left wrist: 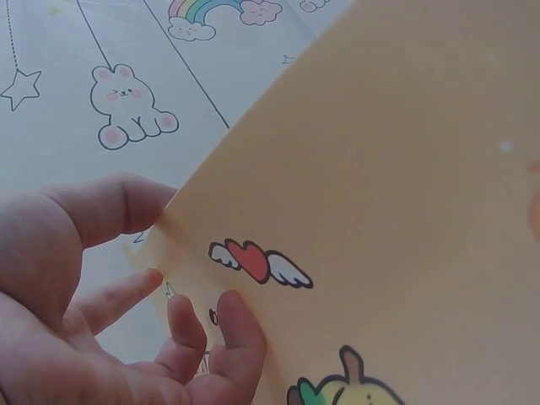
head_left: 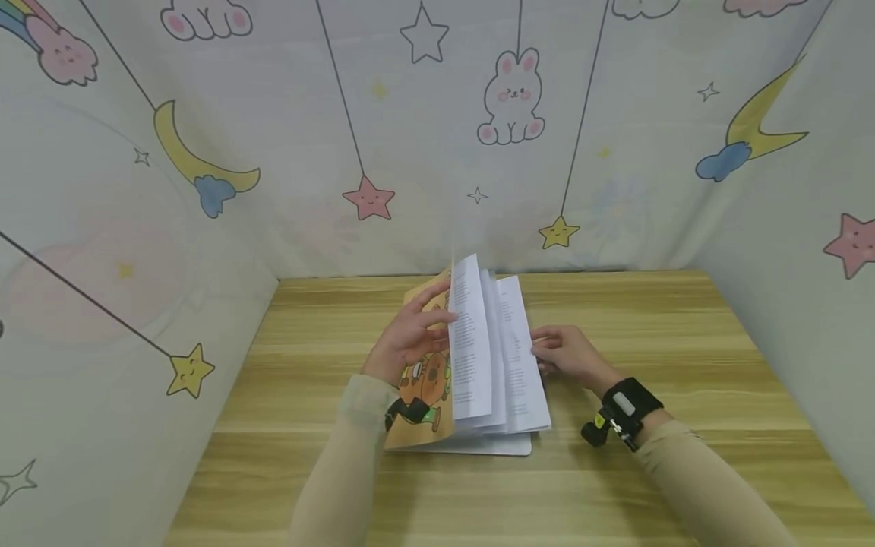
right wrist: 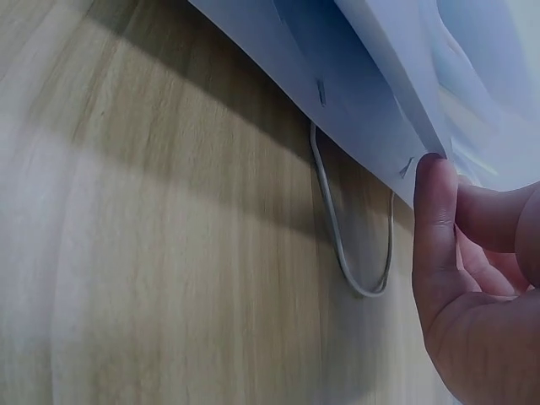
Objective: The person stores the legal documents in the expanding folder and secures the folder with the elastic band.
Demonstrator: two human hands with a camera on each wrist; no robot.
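A folder [head_left: 432, 429] with an orange cartoon cover lies on the table with its cover raised. Inside it, white printed sheets [head_left: 472, 342] stand fanned out. My left hand [head_left: 410, 334] is at the cover's lifted edge. In the left wrist view, one finger reaches past the edge of the cover [left wrist: 405, 169], and bent fingers [left wrist: 236, 337] lie against its printed side. On the other side, my right hand [head_left: 574, 355] pinches the sheets' right edge. The right wrist view shows a fingertip [right wrist: 434, 169] pressed on that edge.
Two staples show on the paper in the right wrist view. Below the sheets, a thin grey loop [right wrist: 359, 291] sticks out over the wood-grain table [head_left: 649, 327]. White curtains [head_left: 437, 152] printed with stars, moons and bunnies surround the table at the back and sides.
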